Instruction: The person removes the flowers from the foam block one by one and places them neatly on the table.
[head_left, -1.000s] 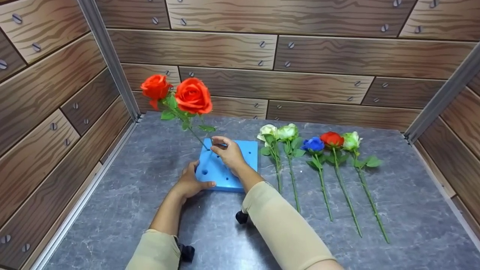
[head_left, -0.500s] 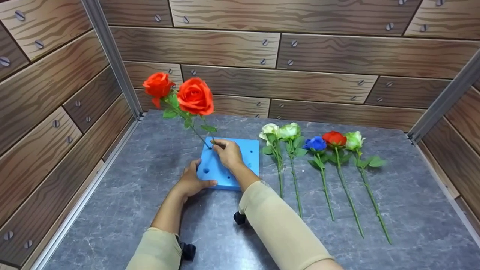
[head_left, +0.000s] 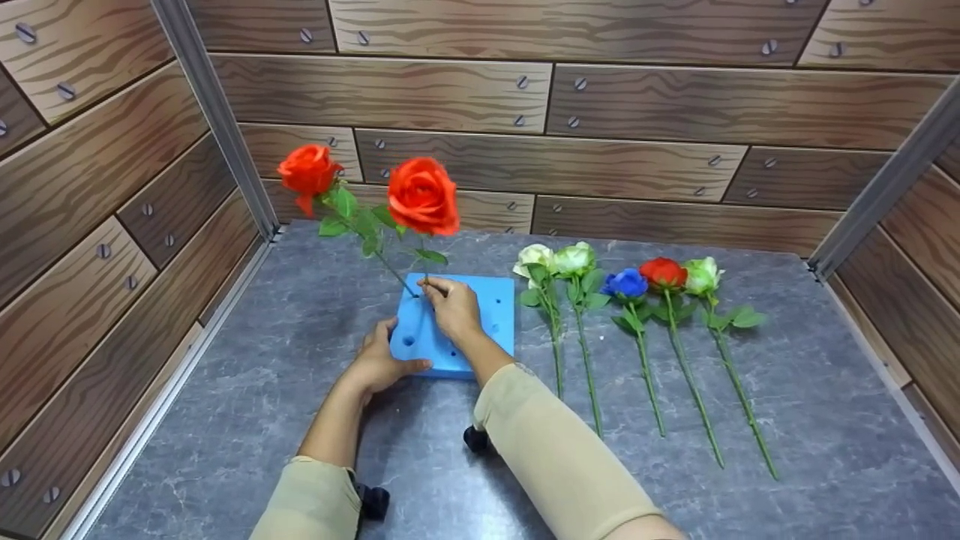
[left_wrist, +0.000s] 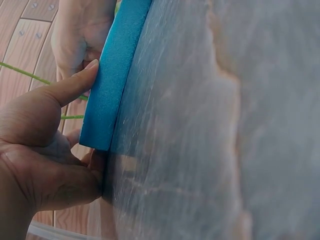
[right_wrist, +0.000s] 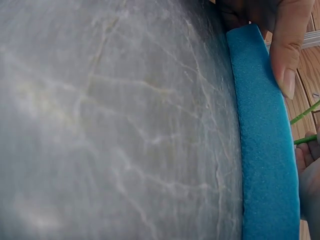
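Observation:
A blue foam block [head_left: 480,330] with several holes lies on the grey table [head_left: 750,405]. One red rose [head_left: 307,171] stands in the block's far left part and leans left. My right hand [head_left: 432,286] pinches the stem of a second red rose [head_left: 422,196] just above the block's far edge; this rose stands almost upright. My left hand [head_left: 399,351] grips the block's near left corner, thumb on top. In the left wrist view the thumb [left_wrist: 67,87] presses on the block's edge [left_wrist: 116,75]. In the right wrist view the block [right_wrist: 267,155] fills the right side, with green stems [right_wrist: 305,116] beyond it.
Several flowers lie side by side right of the block: two white roses [head_left: 553,261], a blue one [head_left: 626,284], a red one [head_left: 663,274] and a pale green one [head_left: 703,276], stems toward me. Wood-patterned walls [head_left: 112,225] close in the table on three sides.
The held rose has swung from a left lean to nearly upright, its bloom moving right away from the other rose. My right hand sank a little toward the block. My left hand stayed put.

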